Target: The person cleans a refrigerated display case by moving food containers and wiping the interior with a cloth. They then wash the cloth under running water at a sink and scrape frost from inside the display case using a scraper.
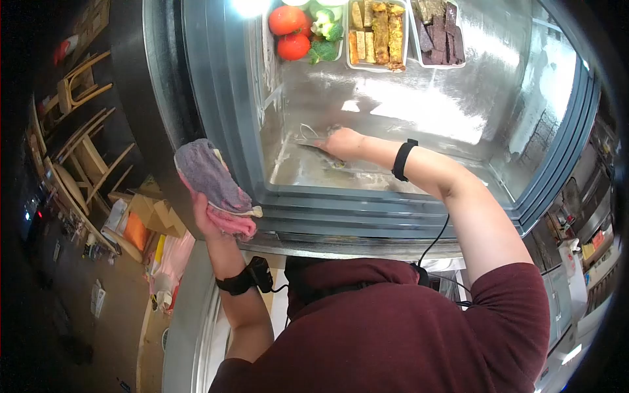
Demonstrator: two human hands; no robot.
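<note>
Clutching the cloth [211, 171], which spills beyond our left grip [202, 211] by the steel compartment's [393, 198] left edge, we have our right grip [342, 143] inside, toward the front-left corner; its closure we cannot tell.

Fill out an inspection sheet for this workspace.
Surface: metal interior, streaked, with bright glare.
Job's things: grey-and-pink cloth, bunched.
Clutter: tomatoes, broccoli, yellow strips and dark pieces at the far side.
Hands: left hand grips the cloth, outside; right hand is down inside, near something thin, too unclear to name.
Cables: black cable beside the right arm; black lead at the left wrist.
Surroundings: wooden chairs and cardboard box, left.
</note>
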